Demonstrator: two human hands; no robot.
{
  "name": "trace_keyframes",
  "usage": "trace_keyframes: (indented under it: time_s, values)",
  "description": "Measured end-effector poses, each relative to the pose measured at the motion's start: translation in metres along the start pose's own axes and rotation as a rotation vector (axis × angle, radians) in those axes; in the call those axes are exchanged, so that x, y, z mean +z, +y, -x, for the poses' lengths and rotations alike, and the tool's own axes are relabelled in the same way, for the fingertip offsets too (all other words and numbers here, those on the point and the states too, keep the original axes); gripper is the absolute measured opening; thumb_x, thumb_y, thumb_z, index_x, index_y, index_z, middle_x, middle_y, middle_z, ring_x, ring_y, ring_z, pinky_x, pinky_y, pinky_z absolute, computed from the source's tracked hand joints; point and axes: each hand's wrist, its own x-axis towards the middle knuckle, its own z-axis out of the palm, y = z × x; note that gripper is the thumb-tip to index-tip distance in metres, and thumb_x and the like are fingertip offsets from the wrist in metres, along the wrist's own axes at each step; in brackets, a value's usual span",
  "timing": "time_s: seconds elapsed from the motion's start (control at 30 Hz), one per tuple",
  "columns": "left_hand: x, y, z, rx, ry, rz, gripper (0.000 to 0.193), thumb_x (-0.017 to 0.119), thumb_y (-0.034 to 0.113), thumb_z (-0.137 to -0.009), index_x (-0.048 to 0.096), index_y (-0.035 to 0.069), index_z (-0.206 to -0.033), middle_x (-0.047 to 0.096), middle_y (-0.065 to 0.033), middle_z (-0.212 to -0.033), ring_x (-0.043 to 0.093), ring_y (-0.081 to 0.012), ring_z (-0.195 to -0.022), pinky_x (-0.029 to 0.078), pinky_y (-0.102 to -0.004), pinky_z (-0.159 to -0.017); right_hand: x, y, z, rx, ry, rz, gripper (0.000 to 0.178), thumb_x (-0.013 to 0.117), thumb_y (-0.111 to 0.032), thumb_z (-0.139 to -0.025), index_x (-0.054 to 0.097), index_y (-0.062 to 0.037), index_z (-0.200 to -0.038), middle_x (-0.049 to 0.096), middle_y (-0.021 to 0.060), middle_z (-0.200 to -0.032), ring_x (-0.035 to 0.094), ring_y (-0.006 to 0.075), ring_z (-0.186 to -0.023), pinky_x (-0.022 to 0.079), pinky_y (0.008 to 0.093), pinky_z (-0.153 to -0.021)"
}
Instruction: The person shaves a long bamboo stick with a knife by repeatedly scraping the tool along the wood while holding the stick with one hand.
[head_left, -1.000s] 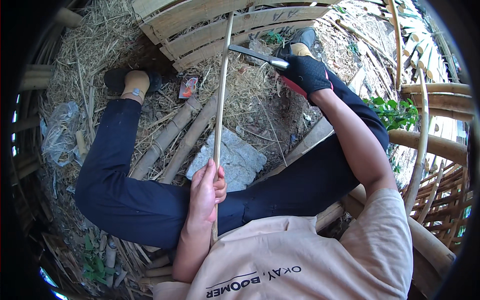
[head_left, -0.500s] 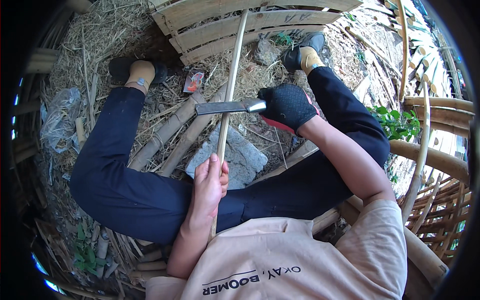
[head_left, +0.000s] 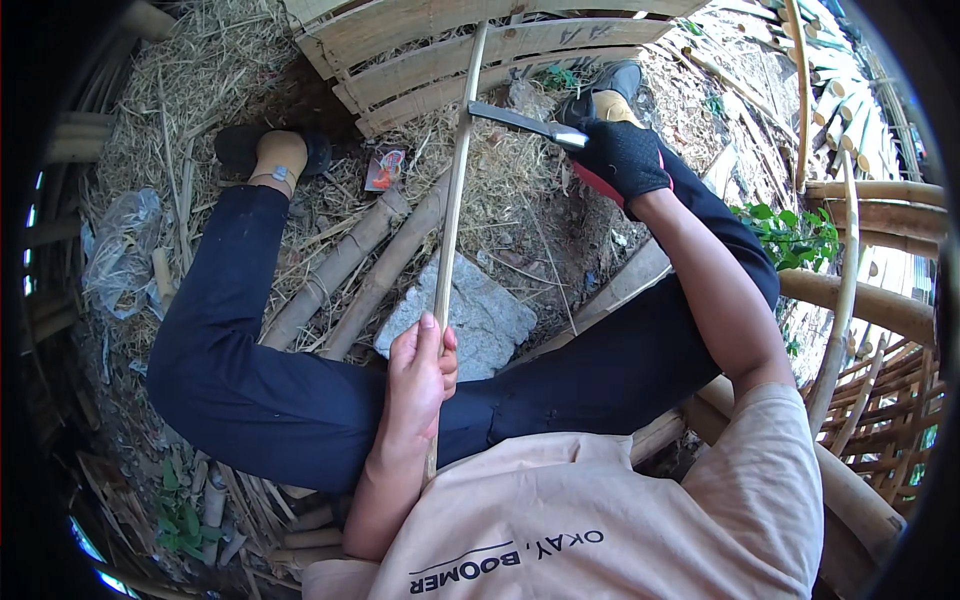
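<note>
Straw flanked a crate at twelve o'clock; your left fist clasped a stick, your right hand, toward one, a knife.

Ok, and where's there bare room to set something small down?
Probably on the gray stone, right of the stick, and on the mostly bare dirt between that stone and the gloved right hand, though a thin stalk crosses it. It's crowded left of the stone, where two bamboo poles lie, and around the knife.
</note>
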Motion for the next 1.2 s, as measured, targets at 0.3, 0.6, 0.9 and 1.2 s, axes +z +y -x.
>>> trace_keyframes:
  time_s: [0.3, 0.6, 0.9, 1.2]
  values:
    - [-0.002, 0.001, -0.002, -0.001, -0.016, 0.018, 0.042, 0.039, 0.042, -0.110, 0.050, 0.010, -0.086, 0.032, 0.0108, -0.059, 0.026, 0.0015, -0.045, 0.019, -0.0181, -0.040, 0.000, -0.068, 0.035, -0.325, -0.251, -0.119, 0.018, 0.070, -0.029, -0.082, 0.071, -0.0148, -0.092, 0.071, 0.0152, -0.078, 0.071, 0.0366, -0.076, 0.056, 0.0480, -0.071]
    - [0.005, -0.006, -0.006, 0.040, 0.014, -0.055, 0.039, 0.037, 0.038, -0.111, 0.048, 0.012, -0.085, 0.028, 0.0101, -0.057, 0.023, 0.0000, -0.042, 0.017, -0.0199, -0.037, 0.005, -0.053, 0.027, -0.220, -0.237, -0.071, 0.019, 0.067, -0.027, -0.080, 0.073, -0.0145, -0.094, 0.072, 0.0167, -0.080, 0.072, 0.0364, -0.078, 0.056, 0.0471, -0.074]
    - [0.007, 0.001, -0.003, -0.023, -0.051, 0.053, 0.037, 0.039, 0.036, -0.111, 0.048, 0.011, -0.086, 0.028, 0.0100, -0.058, 0.022, -0.0001, -0.043, 0.018, -0.0196, -0.037, 0.004, -0.008, 0.008, -0.036, -0.075, -0.056, 0.024, 0.068, -0.034, -0.083, 0.075, -0.0139, -0.094, 0.072, 0.0165, -0.082, 0.071, 0.0370, -0.080, 0.055, 0.0477, -0.074]
    - [0.002, 0.002, -0.003, -0.029, -0.055, 0.074, 0.036, 0.040, 0.036, -0.111, 0.048, 0.011, -0.087, 0.028, 0.0101, -0.059, 0.022, 0.0000, -0.043, 0.019, -0.0194, -0.038, 0.002, -0.057, 0.030, -0.304, -0.276, -0.211, 0.026, 0.069, -0.036, -0.084, 0.072, -0.0138, -0.097, 0.071, 0.0175, -0.083, 0.070, 0.0394, -0.081, 0.055, 0.0483, -0.076]
